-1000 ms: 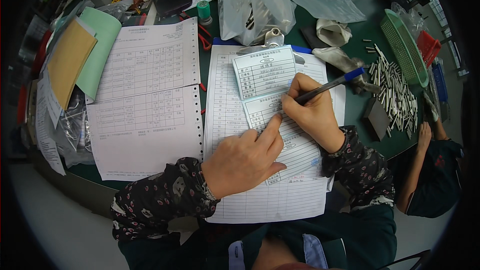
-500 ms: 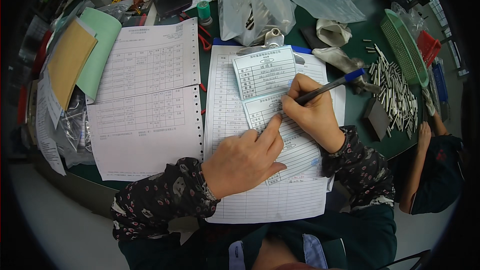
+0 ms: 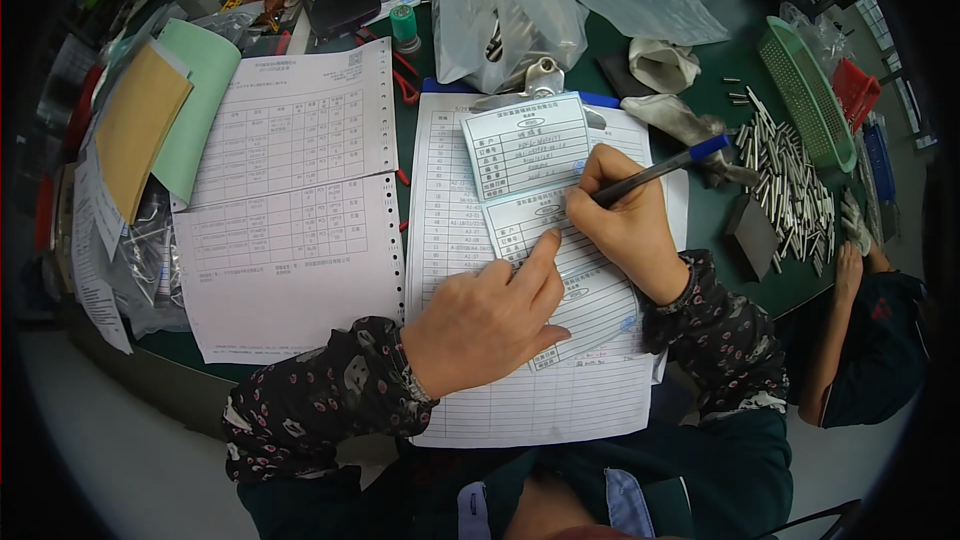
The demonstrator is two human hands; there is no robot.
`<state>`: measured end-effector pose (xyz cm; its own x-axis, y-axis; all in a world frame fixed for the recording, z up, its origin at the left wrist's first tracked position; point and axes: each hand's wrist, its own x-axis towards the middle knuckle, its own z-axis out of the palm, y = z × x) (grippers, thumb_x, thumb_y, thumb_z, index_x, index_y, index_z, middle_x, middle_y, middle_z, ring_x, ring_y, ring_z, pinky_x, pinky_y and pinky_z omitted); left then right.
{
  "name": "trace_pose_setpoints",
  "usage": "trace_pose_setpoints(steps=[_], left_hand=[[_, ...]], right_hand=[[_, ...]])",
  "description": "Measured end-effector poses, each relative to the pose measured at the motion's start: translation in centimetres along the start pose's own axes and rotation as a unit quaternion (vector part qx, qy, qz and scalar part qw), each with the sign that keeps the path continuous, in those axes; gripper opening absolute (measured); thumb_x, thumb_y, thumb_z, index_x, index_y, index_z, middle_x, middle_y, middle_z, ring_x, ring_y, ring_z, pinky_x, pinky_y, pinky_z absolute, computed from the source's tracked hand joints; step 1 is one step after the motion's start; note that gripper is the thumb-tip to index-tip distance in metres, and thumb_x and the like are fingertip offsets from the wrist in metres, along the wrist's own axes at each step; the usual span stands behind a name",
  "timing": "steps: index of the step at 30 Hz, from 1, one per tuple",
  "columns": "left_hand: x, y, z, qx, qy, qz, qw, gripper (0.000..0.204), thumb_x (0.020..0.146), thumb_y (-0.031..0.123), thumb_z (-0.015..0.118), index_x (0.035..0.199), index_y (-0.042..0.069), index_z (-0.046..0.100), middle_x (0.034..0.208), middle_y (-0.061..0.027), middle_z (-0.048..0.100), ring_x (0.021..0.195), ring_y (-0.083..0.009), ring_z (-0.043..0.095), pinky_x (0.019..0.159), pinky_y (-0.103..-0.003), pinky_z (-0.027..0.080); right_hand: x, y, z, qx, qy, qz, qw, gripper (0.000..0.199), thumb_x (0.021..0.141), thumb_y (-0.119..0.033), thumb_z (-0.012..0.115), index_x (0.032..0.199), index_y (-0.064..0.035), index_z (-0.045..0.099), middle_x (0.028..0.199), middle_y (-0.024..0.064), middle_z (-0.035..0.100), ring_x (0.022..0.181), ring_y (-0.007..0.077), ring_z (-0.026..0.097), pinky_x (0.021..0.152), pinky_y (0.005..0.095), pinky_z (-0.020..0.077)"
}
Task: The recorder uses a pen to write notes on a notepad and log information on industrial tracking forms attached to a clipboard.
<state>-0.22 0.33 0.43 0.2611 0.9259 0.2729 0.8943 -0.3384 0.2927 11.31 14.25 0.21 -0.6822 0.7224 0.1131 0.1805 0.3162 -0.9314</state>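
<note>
A dark pen [image 3: 665,166] with a blue end is gripped between the thumb and fingers of my right hand [image 3: 628,230]. Its tip is hidden by the fingers, over the middle of a strip of printed labels [image 3: 528,148]. My left hand [image 3: 488,322] rests lower left on the strip. Its index finger stretches out onto the middle label and its thumb stands apart. Handwriting fills the lines of the top label. Beneath the strip lie lined sheets [image 3: 540,415] on a blue clipboard [image 3: 432,86] with a metal clip [image 3: 544,76].
Left lie a perforated printed form [image 3: 290,290] and brown and green papers [image 3: 150,125]. A clear plastic bag [image 3: 505,15] stands beyond the clipboard. To the right are many metal pins [image 3: 785,185], a dark block [image 3: 752,225], a green basket [image 3: 808,90] and a co-worker's arm [image 3: 835,330].
My right hand and the pen have shifted very slightly; my left hand stays on the label. At the right, a pale glove has moved closer to the co-worker's hand.
</note>
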Motion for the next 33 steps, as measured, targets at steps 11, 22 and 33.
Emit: trace_pose_setpoints(steps=[11,22,33], left_hand=[[0.09,0.03,0.02,0.002,-0.002,0.003,1.000,0.043,0.070,0.037,0.066,0.087,-0.001,0.056,0.119,-0.0193,0.049,0.053,-0.0105,0.045,0.042,-0.021,0.041],[0.04,-0.04,0.02,0.002,-0.001,0.004,1.000,0.044,0.071,0.038,0.065,0.088,-0.002,0.056,0.118,-0.0193,0.050,0.053,-0.0104,0.045,0.042,-0.020,0.041],[0.11,-0.13,-0.12,0.016,-0.001,-0.006,1.000,0.045,0.070,0.037,0.066,0.090,-0.002,0.056,0.118,-0.0194,0.049,0.053,-0.0114,0.046,0.041,-0.020,0.040]], right_hand=[[-0.07,0.36,-0.17,-0.005,-0.015,-0.013,1.000,0.019,0.069,-0.003,0.058,0.063,-0.0046,0.040,0.057,-0.0036,0.036,0.054,0.0036,0.030,0.046,0.0204,0.0240],[0.00,0.01,-0.18,-0.007,-0.016,-0.009,1.000,0.017,0.068,-0.001,0.056,0.062,-0.0027,0.040,0.055,-0.0015,0.037,0.054,0.0049,0.032,0.046,0.0219,0.0265],[-0.27,0.04,0.16,0.081,-0.015,-0.007,0.997,0.019,0.073,-0.002,0.059,0.066,-0.0059,0.042,0.061,-0.0051,0.042,0.055,0.0012,0.034,0.048,0.0173,0.0283]])
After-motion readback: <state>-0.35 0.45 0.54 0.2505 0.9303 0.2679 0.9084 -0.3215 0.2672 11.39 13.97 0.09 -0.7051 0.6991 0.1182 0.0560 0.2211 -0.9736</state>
